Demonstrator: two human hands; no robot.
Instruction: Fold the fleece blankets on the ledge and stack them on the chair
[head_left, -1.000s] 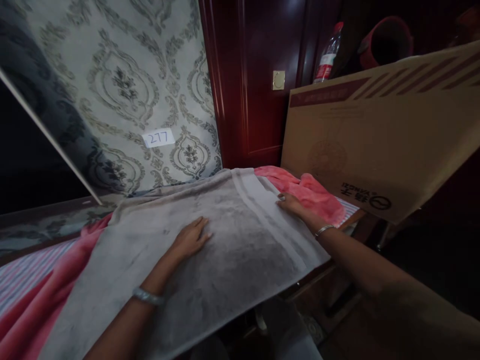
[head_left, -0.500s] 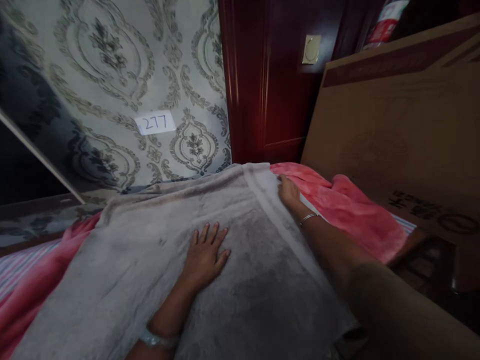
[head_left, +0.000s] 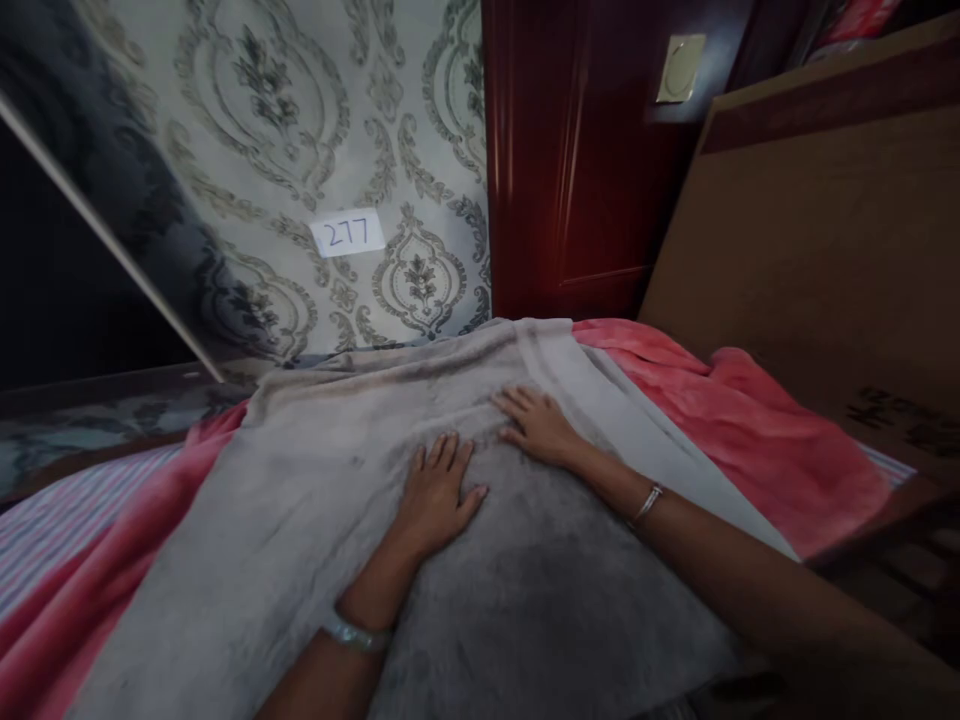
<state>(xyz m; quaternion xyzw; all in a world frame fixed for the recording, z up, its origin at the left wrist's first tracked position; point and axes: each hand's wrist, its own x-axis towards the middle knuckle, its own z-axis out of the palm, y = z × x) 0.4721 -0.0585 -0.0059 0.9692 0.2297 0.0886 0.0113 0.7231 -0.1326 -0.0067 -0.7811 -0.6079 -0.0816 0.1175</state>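
A grey plush blanket (head_left: 300, 520) lies spread out before me, with a pale band along its right side. My left hand (head_left: 439, 495) rests flat on its middle, fingers spread. To the right and slightly farther off, my right hand (head_left: 536, 425) also lies flat on the grey pile with its fingers apart. Neither hand grips anything. Beneath the grey blanket, a pink blanket (head_left: 720, 410) shows on the right and along the left edge.
A striped sheet (head_left: 90, 515) shows at the left under the pink cloth. A large cardboard box (head_left: 810, 240) leans at the right, beside a dark red panel (head_left: 577, 160) with a switch plate (head_left: 681, 68). Patterned wallpaper (head_left: 292, 120) bears a paper label (head_left: 347, 232) reading 277.
My right hand has left the blanket's right edge and moved inward, now flat on the grey surface. My left hand stays flat on the blanket. The view has shifted left.
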